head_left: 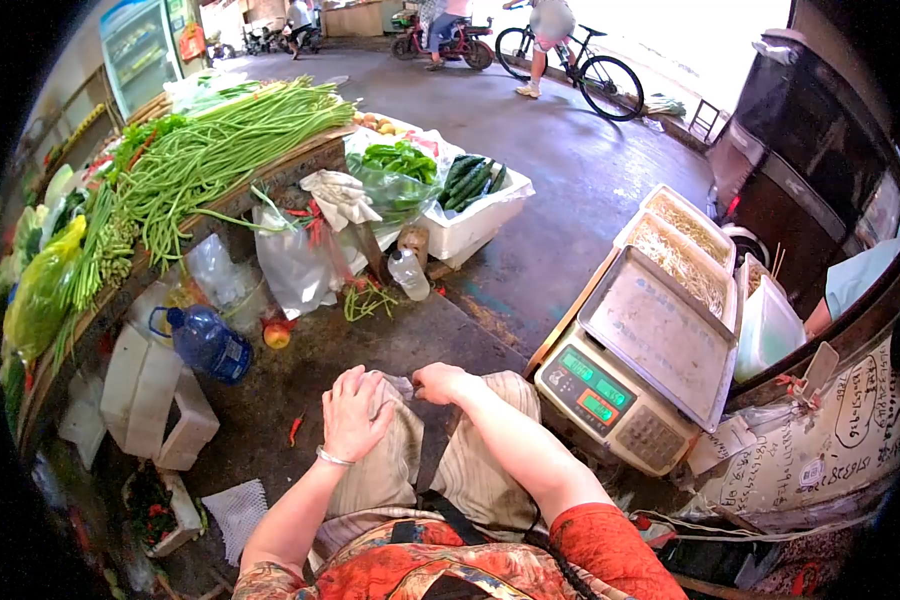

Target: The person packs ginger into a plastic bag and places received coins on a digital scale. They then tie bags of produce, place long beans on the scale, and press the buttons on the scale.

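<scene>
My left hand (358, 414) lies over my left knee, its fingers stretched out and a bracelet (334, 457) at the wrist. Close to it, my right hand (438, 382) rests at the inner side of my right knee with fingers curled in. Its fingertips are hidden, so I cannot make out what they hold, if anything. Both hands touch or rest on my striped trousers (495, 440). To the right of my knees stands a weighing scale (610, 405) with lit green and red displays and a bare metal pan (655, 325).
Long green beans (240, 150) and other vegetables cover the stall at left. Cucumbers (467, 180) fill a white foam box (495, 225). A blue bottle (208, 342) and foam pieces (145, 390) lie below. Bean sprouts (670, 262) sit behind the scale. A bicycle (580, 70) stands farther off.
</scene>
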